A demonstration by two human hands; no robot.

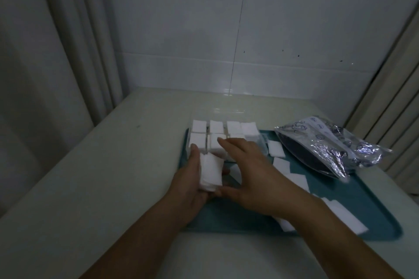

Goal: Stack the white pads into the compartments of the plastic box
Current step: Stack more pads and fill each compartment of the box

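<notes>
Across the lower two thirds of the frame we see the pale table (95, 188), which meets a tiled wall (272, 29) at its far edge and a curtain (45, 52) at upper left. The table's left half lies bare, giving open room there.

Right of centre sits the teal tray (374, 206), its long axis running from the frame's middle toward lower right, its near rim close to the table's front edge. A crinkled silver bag (328, 145) overhangs the tray's far right rim.

At the tray's far left corner stands the clear plastic box (260, 142), its compartments in two rows running left to right. Stacks of white pads (216, 126) fill the back row; the front row's right end is hidden behind the right hand.

Loose pads (276, 148) lie flat along the tray's right side, trailing diagonally toward lower right, some under the right forearm.

Just in front of the box, our left hand (192, 183) grips a small stack of pads (210, 173), fingers curled under it, the stack's long axis pointing away from us toward the box. Our right hand (251, 172) hovers beside it, fingers straight and spread, fingertips over the box's front row and thumb near the stack's lower end; its grip is apart.
</notes>
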